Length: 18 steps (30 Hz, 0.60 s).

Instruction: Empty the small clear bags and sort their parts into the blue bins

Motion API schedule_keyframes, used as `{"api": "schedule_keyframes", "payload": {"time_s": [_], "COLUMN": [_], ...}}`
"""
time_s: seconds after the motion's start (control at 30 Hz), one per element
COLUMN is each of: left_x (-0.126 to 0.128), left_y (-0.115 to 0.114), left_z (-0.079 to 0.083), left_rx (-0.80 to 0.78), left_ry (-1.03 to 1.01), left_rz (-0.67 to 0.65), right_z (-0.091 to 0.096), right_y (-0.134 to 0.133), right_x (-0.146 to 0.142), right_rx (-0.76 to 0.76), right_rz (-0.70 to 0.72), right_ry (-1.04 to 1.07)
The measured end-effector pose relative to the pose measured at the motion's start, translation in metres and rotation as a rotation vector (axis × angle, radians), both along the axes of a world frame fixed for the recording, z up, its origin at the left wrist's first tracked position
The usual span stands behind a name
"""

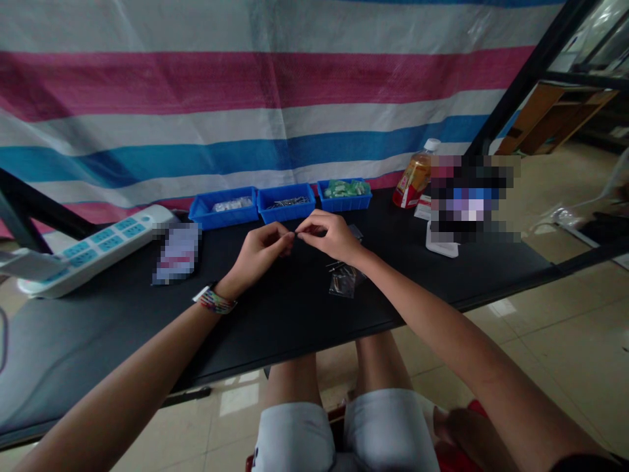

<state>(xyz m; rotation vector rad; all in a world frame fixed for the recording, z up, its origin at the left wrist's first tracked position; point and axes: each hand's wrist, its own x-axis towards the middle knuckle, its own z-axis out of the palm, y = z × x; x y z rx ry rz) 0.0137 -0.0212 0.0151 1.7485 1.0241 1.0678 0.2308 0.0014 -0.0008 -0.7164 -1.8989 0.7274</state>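
Note:
Above the black table, my left hand (265, 247) and my right hand (331, 234) meet fingertip to fingertip. Both are closed in a pinch around something small and dark between them, too small to name. A woven band and a white-faced piece circle my left wrist. Just under my right wrist lies a small clear plastic bag (343, 283) with thin metal pieces in it, and a few loose slim metal pieces (337, 266) rest beside it. Behind my hands stand the middle blue bin (287, 213) with metal pieces, the left blue bin (223, 217) with clear packets, and the right blue bin (344, 203) with green packets.
A white power strip (105, 246) lies on the left of the table (275, 328), near a blurred-out item (177, 254). At the right are a drink bottle (413, 177), a white object (441, 246) and another blurred-out thing. A striped sheet (275, 85) hangs behind.

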Motion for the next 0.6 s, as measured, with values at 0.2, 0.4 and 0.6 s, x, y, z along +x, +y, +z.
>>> {"api": "schedule_keyframes", "payload": {"time_s": [0.2,0.4,0.6], "left_x": [0.0007,-0.0013,-0.0013], "left_y": [0.0006,0.0026,0.0036], "left_z": [-0.0021,-0.0045,-0.0036], "left_rx": [-0.003,0.048,0.050], "left_ry": [-0.004,-0.051,-0.075], "left_rz": [-0.012,0.018,0.043], "right_z": [0.0018,-0.0024,0.0036], "right_y": [-0.0023,0.0050,0.0029], "right_x": [-0.0010,-0.0012,0.0020], "right_rx": [-0.036,-0.321,-0.528], "right_rz": [-0.023,0.037,0.087], "right_ry": [-0.015,0.203,0.310]}}
